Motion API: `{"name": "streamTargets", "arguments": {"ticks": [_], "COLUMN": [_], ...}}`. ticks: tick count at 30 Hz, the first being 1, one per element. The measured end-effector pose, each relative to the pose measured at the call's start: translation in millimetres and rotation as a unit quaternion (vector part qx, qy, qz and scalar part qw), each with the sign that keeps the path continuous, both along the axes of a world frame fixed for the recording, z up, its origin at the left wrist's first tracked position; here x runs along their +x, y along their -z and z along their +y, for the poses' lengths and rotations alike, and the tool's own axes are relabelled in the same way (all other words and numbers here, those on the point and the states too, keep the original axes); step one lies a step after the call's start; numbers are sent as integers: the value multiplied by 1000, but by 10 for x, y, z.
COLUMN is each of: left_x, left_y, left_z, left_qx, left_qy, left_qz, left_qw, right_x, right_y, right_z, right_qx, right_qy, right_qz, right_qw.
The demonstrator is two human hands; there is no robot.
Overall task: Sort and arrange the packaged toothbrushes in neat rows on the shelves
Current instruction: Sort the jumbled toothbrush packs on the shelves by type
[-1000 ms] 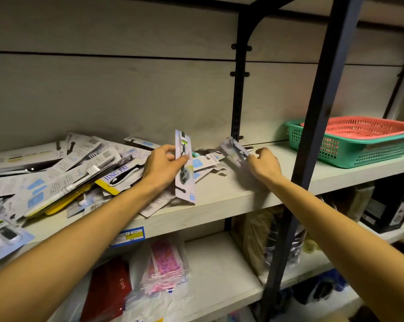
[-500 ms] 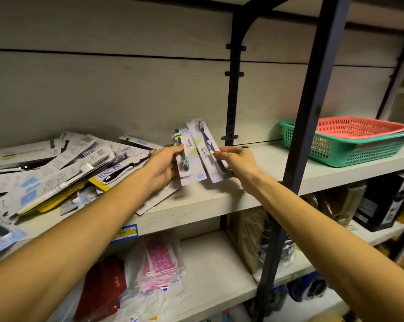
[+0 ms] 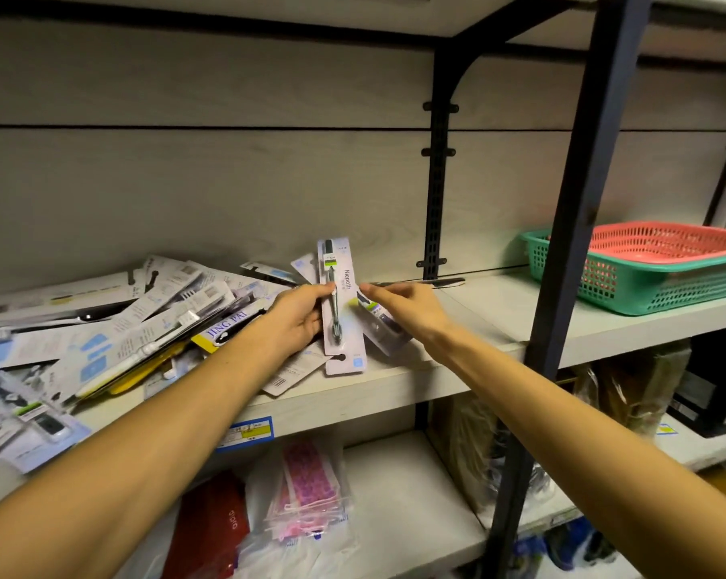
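Here, two bare arms reach toward a pale wooden shelf (image 3: 470, 323) with a dark metal frame. The left hand (image 3: 296, 321) grips a long white card-backed toothbrush package (image 3: 339, 305) printed "Niepoth", thumb on its front and fingers curled behind, holding it nearly upright with its lower end close to the shelf board. The right hand (image 3: 409, 309) has its fingers extended and relaxed, the fingertips just beside the package's right edge. Under that hand, a second pale toothbrush package (image 3: 384, 328) lies tilted on the shelf. To the left sprawls a messy heap of white, blue and yellow toothbrush packages (image 3: 115, 328), overlapping at all angles. Far right on the same shelf sits a green plastic mesh basket (image 3: 678, 286) with a red mesh basket (image 3: 662, 240) nested inside it.
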State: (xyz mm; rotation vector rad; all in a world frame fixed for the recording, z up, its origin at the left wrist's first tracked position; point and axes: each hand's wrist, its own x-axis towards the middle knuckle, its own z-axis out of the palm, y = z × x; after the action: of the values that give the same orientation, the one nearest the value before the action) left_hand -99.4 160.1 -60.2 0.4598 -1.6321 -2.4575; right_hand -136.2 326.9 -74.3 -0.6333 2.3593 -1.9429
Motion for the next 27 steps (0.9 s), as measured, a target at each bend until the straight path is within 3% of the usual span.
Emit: {"name": "streamTargets", "arguments": {"ticks": [3,9,13,17,23,27], "left_x": [-23,-123,-163,-208,-239,-248], "left_y": [9,-24,-10,-13,-34,-1], "left_z": [54,42,-72,-163,-236,-234], "left_qx": [-47,-122,-147,-207,-281,-302], "left_qy": [-19,-61,-94,-109,-84,-44], "left_qz": [7,4,20,40,38,24], "left_qw": [999,991,984,971,955,952], "right_x": [-24,-91,-242,-520,-666,-691], "right_y": [-43,-92,-155,-142,89,101], "right_z": [-21,-42,86,434,678,635], "right_qx": [6,-87,-153,-175,91,286], "right_qy": [1,16,117,230,307,304], "right_qz": [-28,-146,-194,-179,-106,-33], "right_qw": [1000,985,962,941,941,908]}}
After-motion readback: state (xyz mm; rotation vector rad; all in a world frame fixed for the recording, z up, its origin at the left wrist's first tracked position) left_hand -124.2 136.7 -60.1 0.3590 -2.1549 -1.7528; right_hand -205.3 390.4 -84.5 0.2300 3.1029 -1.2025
